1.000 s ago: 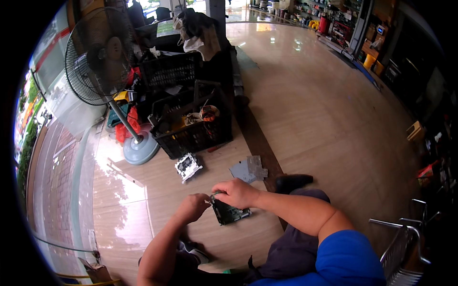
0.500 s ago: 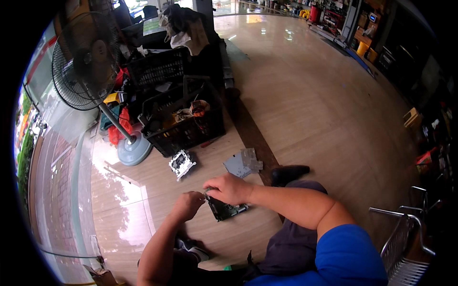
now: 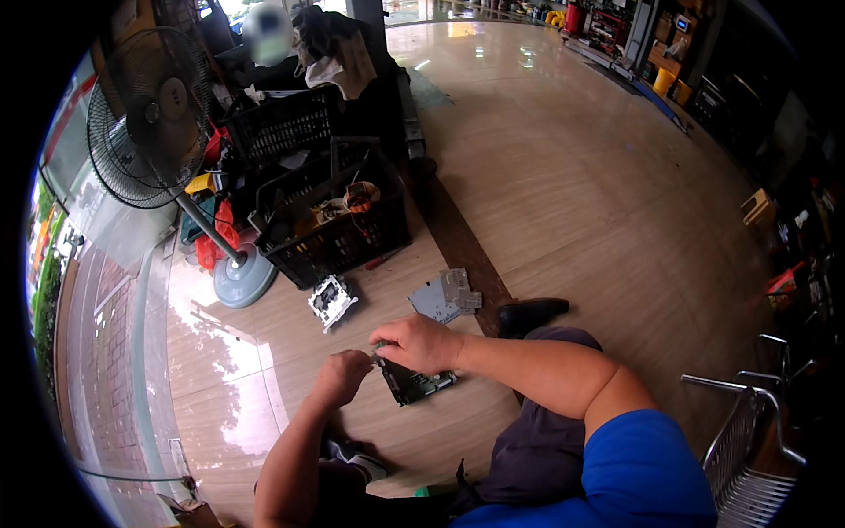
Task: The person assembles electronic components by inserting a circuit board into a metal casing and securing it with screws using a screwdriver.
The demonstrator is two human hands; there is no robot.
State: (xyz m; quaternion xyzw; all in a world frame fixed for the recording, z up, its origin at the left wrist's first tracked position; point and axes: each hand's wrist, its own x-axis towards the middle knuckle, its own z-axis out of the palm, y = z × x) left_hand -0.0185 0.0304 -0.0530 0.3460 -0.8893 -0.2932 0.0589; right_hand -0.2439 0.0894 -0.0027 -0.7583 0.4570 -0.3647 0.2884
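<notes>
A green circuit board (image 3: 414, 385) with small dark parts on it is held tilted just above the tiled floor, between my legs. My right hand (image 3: 420, 342) curls over its far left corner, fingers closed on the edge. My left hand (image 3: 343, 377) meets it there, fingertips pinched together at the same corner; whatever they grip is too small to make out. Beyond the hands lie a grey metal plate (image 3: 431, 302) and a perforated metal piece (image 3: 458, 289) overlapping it. A white-framed mechanism (image 3: 333, 304) rests on the floor further left.
A black plastic crate (image 3: 339, 233) with tools and tape stands ahead, left of centre. Beside it is a standing fan (image 3: 242, 275) on a round grey base. At the right rises a metal chair (image 3: 748, 440). My dark shoe (image 3: 532, 315) stands near the metal plates.
The view has shifted slightly. Both hands stay at the same corner of the circuit board, with hardly any movement. A pale, blurred round shape now shows at the top left, behind the crates.
</notes>
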